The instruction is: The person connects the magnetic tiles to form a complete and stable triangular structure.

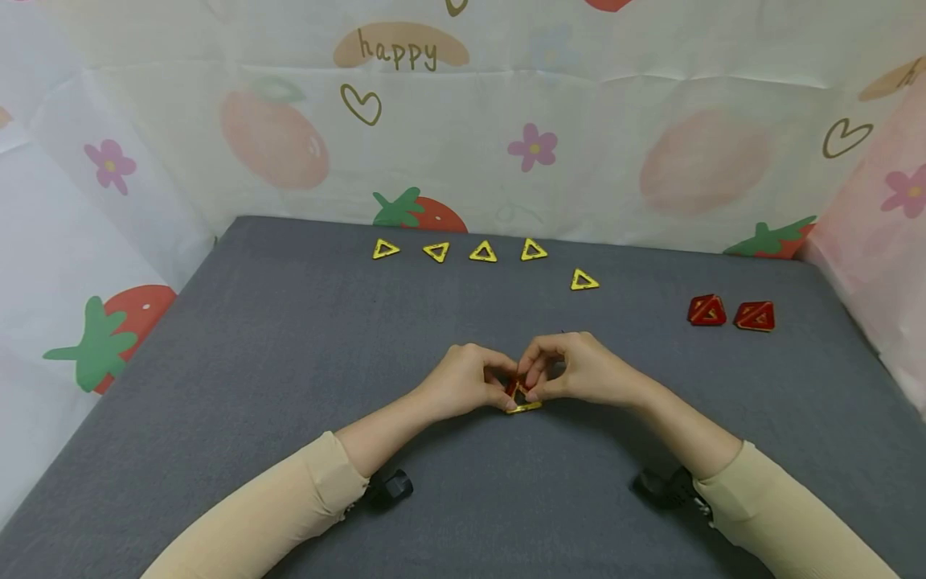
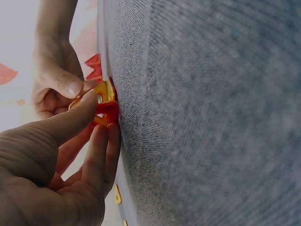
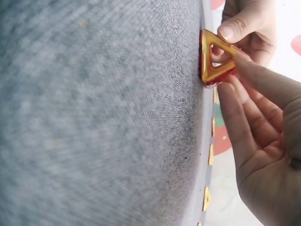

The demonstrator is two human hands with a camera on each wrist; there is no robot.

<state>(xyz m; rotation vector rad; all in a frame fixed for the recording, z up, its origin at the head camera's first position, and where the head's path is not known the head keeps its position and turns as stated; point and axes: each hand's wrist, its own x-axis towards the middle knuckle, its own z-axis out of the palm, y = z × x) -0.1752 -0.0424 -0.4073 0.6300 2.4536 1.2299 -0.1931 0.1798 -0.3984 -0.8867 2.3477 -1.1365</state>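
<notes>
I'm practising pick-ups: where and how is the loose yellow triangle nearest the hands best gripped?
Pinch the loose yellow triangle by its near bar, probably from above: it lies flat on the grey tabletop, and its centre looks open, giving that bar two edges.

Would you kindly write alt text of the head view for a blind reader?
A person's left hand and right hand hold a red-and-yellow triangular piece at a grey cloth-covered table. Beyond lie five yellow triangular frames; two faceted red pieces lie to the right.
</notes>
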